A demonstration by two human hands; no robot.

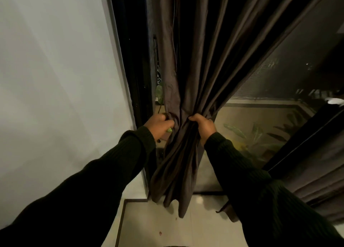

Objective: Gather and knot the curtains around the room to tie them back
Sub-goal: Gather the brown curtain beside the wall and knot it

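Observation:
A dark brown curtain (197,64) hangs in front of a glass door and is bunched into a narrow waist at mid height. My left hand (159,125) grips the bunch from its left side, fingers buried in the folds. My right hand (203,124) is closed around the same bunch from the right, thumb on top. Below my hands the loose tail of the curtain (176,176) hangs down to just above the floor. Both arms wear dark ribbed sleeves.
A white wall (55,79) stands at the left, with a black door frame (135,75) beside it. The glass door (279,101) at the right shows a balcony with plants. A second curtain (320,174) hangs at the far right. The floor (158,224) is pale tile.

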